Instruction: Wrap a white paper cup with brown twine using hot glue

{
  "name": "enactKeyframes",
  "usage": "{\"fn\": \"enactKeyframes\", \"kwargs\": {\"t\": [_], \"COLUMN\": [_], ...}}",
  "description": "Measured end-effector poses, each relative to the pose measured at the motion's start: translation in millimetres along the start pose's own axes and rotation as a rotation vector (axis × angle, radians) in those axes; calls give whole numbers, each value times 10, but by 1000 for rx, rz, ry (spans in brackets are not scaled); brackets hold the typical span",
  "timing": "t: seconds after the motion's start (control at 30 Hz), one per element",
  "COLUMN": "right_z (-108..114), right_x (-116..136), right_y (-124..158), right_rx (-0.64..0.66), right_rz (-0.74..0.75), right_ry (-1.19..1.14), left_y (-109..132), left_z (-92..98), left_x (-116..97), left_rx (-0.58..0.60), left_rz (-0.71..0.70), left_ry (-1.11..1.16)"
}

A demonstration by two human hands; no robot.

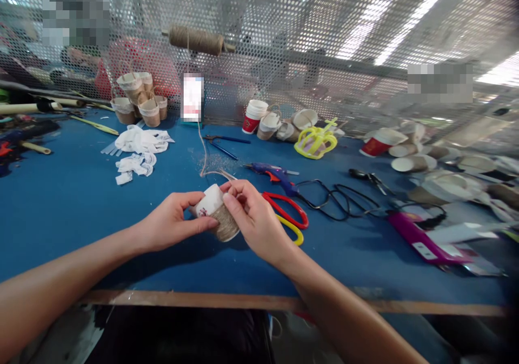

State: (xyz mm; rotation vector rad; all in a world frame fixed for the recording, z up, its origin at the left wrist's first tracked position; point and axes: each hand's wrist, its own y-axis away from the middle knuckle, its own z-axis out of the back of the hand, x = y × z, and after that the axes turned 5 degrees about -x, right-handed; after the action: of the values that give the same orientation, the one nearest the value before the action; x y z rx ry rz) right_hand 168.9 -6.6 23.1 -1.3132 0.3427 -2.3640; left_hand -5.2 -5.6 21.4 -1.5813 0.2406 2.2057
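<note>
A paper cup (225,222), partly wound with brown twine, lies tilted between my two hands above the blue table. My left hand (178,218) grips the cup from the left, thumb along the twine and fingers by its white part. Thumb and fingers of my right hand (251,212) are closed in a pinch at the cup's right side, where the twine (204,158) comes in. That strand runs up to a twine spool (195,40) on a stick at the mesh. Scissors (298,212) with red and yellow handles lie partly under my right hand.
A blue glue gun (271,173) with a black cord, pliers (229,139) and white fabric scraps (141,139) lie beyond my hands. Twine-wrapped cups (150,112) stand back left. Red cups (251,123), a yellow woven crown shape (316,141) and a purple box (425,239) are rightward.
</note>
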Motion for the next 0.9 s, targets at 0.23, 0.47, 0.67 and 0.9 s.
{"fn": "enactKeyframes", "kwargs": {"t": [0.23,0.47,0.67,0.9], "right_z": [-64,-68,-83,-53], "right_x": [-52,-72,-42,-45], "right_y": [33,27,31,-10], "right_rx": [-24,-25,0,40], "right_rz": [73,251,323,239], "right_ry": [89,260,339,183], "left_y": [-8,-25,-52,-35], "left_z": [-10,21,-1,14], "left_x": [13,-63,-64,-52], "left_rx": [41,33,-5,2], "left_rz": [25,26,67,69], "left_ry": [57,55,37,26]}}
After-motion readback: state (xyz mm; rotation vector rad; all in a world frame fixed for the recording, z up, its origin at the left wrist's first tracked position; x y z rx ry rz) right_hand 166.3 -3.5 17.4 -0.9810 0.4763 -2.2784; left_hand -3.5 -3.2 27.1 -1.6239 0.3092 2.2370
